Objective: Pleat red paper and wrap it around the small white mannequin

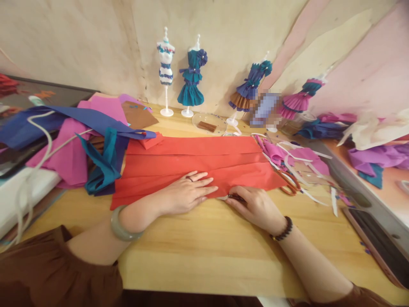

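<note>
A wide piece of red cloth (191, 157) lies on the wooden table, with long folds running across it. My left hand (188, 192) rests flat on its near edge, fingers stretched to the right. At that same edge, my right hand (255, 207) is closed around a small dark-handled tool (236, 197). Its pale pointed tip (223, 197) points left, towards my left fingertips, and meets the cloth's edge. Most of the tool's handle is hidden in my fingers, so its exact kind is unclear. Brown-handled scissors (290, 182) lie partly by the cloth's right corner.
Blue cloth (79, 121), pink cloth (72, 149) and teal cloth (104, 162) are heaped at left beside a looping white cord (47, 136). Several small dress forms stand along the wall, including a bare-skirted one (165, 64). Pink scraps (308, 160) and a phone (377, 243) lie at right.
</note>
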`<action>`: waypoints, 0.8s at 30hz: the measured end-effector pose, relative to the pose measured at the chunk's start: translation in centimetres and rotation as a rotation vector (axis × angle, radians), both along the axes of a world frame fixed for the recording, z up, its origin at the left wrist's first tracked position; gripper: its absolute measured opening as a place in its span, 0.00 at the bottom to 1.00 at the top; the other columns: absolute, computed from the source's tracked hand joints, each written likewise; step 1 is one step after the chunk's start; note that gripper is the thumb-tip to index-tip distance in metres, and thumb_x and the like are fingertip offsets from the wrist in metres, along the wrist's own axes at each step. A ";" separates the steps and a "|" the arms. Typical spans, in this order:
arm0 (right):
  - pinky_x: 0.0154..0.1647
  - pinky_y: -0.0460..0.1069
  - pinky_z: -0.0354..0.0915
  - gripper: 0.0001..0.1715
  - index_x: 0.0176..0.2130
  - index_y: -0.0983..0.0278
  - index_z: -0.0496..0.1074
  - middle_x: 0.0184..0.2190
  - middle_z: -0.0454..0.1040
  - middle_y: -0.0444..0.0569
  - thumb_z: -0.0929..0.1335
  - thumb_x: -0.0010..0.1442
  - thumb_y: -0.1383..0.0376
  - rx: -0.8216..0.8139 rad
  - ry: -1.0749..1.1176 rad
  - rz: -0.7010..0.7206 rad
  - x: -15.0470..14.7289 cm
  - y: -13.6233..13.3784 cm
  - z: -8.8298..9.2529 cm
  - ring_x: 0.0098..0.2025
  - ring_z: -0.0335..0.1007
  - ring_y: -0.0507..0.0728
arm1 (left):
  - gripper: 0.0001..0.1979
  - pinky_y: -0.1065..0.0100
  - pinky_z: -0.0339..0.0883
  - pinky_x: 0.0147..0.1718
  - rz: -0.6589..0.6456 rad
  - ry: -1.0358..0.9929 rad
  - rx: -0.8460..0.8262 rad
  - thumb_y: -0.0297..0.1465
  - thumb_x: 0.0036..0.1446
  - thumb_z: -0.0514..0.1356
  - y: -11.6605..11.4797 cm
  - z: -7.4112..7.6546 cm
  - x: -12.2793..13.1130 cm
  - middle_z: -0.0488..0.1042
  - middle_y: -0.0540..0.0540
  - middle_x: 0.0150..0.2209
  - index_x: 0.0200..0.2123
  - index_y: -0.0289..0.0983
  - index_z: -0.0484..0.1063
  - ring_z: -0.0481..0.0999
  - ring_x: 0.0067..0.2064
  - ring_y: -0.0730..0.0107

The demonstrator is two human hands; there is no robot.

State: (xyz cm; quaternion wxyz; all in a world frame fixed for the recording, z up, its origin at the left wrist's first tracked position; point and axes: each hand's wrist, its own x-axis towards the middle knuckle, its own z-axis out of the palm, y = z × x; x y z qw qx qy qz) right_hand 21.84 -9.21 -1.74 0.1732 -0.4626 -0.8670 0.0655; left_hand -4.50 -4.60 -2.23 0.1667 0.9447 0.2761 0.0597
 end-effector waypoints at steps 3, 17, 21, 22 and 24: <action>0.30 0.47 0.63 0.15 0.38 0.62 0.71 0.30 0.77 0.48 0.63 0.68 0.55 -0.005 0.001 0.005 -0.2 0.0 0.1 0.29 0.73 0.54 | 0.23 0.54 0.43 0.67 -0.002 -0.012 0.007 0.39 0.70 0.44 0.0 0.0 0.0 0.56 0.48 0.68 0.66 0.45 0.57 0.47 0.71 0.60; 0.31 0.47 0.63 0.14 0.39 0.62 0.70 0.30 0.77 0.49 0.62 0.68 0.55 -0.010 0.003 0.017 -0.6 -0.2 0.1 0.29 0.73 0.54 | 0.24 0.53 0.42 0.67 0.005 0.015 -0.043 0.39 0.70 0.44 -0.1 0.5 0.0 0.54 0.47 0.69 0.66 0.44 0.57 0.45 0.71 0.59; 0.31 0.47 0.64 0.14 0.38 0.62 0.70 0.30 0.77 0.48 0.62 0.68 0.56 -0.002 0.002 0.022 -0.7 -0.2 0.1 0.29 0.73 0.55 | 0.24 0.53 0.42 0.67 0.004 0.023 -0.031 0.39 0.70 0.43 -0.1 0.5 0.0 0.54 0.47 0.69 0.66 0.44 0.57 0.45 0.71 0.58; 0.31 0.48 0.64 0.15 0.38 0.62 0.70 0.30 0.77 0.48 0.62 0.68 0.56 0.005 0.004 0.023 -0.7 -0.2 0.1 0.29 0.73 0.55 | 0.24 0.53 0.42 0.67 0.005 0.029 -0.030 0.39 0.70 0.43 -0.1 0.5 0.0 0.54 0.47 0.69 0.66 0.44 0.57 0.45 0.71 0.58; 0.30 0.47 0.63 0.15 0.37 0.62 0.70 0.29 0.77 0.48 0.62 0.68 0.56 0.011 0.009 0.021 -0.7 -0.2 0.2 0.28 0.73 0.54 | 0.24 0.53 0.42 0.67 0.005 0.033 -0.030 0.39 0.70 0.43 -0.1 0.6 0.0 0.54 0.47 0.69 0.66 0.43 0.57 0.45 0.71 0.58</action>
